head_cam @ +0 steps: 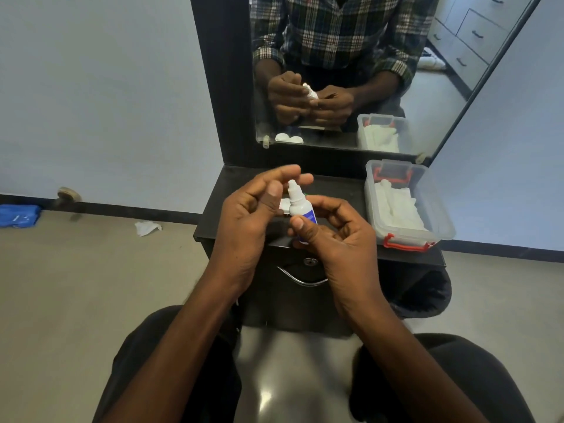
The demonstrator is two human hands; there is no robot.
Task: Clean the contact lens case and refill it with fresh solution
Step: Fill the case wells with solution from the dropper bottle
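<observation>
Head view is showing the solution bottle standing upright at centre, the right hand gripping its body with thumb and curled fingers. At nine o'clock of it, the left hand is hovering loosely uncurled, holding nothing. Keeping the nozzle untouched seems wise. At three o'clock, a clear tub is holding white tissues. The lens case is mostly hiding behind the hands.

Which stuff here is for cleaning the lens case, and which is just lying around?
For the job:
solution bottle, gripped by the right hand
left hand near its tip
tissue box

Lying about:
crumpled paper on floor
blue cloth by wall
</observation>
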